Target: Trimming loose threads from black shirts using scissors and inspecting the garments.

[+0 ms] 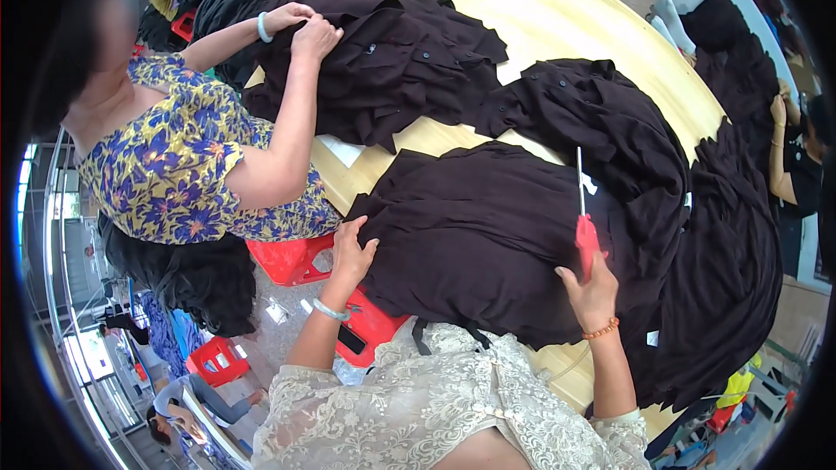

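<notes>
Bright, even daylight, soft shadows; fisheye bending and black vignette at the rim; top-left corner blurred.

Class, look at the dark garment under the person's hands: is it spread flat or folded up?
Spread flat. The dark garment lies open across the wooden table, the left hand pressing its edge.

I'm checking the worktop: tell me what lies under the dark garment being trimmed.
Under the dark garment shows the pale wooden table; anything beneath its middle is covered. The left hand presses it; the right hand holds red-handled scissors.
</notes>
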`<state>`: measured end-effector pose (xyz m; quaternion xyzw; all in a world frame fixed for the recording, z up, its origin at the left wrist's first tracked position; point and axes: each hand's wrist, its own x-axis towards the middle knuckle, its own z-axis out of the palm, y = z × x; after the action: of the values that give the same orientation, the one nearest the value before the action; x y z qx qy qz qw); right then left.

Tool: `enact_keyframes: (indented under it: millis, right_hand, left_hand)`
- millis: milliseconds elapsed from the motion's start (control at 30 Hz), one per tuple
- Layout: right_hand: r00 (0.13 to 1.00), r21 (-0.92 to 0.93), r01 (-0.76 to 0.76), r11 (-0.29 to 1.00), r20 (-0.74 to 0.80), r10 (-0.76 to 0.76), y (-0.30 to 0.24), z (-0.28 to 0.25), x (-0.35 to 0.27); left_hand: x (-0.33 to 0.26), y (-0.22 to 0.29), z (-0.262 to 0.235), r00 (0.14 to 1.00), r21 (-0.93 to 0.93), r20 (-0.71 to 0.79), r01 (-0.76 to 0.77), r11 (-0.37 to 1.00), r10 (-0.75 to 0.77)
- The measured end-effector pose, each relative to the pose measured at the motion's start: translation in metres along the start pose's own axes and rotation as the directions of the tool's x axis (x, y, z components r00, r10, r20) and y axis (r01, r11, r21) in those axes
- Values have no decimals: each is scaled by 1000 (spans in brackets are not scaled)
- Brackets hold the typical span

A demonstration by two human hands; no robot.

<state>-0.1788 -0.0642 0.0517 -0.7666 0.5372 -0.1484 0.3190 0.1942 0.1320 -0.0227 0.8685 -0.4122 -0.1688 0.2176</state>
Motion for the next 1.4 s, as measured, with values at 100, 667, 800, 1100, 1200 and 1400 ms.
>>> enact_keyframes:
  millis: [100,667,800,1100,1200,1400]
  right_hand:
    - [996,-55,77,996,56,-74,11,31,15]
    - [982,-20,-172,985,-78,170,43,-85,-44]
    - [978,114,-159,981,-120,172,40,-92,-48]
    - [889,434,-141,890,-340,306,65,-175,-28]
    - [787,472,97,876,-576,223,77,-214,-11]
    - [806,415,146,898,-576,135,73,-259,-68]
  left_hand:
    - [12,-1,6,989,79,-105,-99,992,107]
    - [-36,81,-41,901,-20,286,-335,942,326]
    - [-29,64,-39,794,120,391,-546,829,466]
    - [30,192,-107,841,-358,-131,-535,766,526]
    - [71,246,-119,676,-438,-437,-736,517,593]
    - [58,249,-150,236,137,-322,-947,291,917]
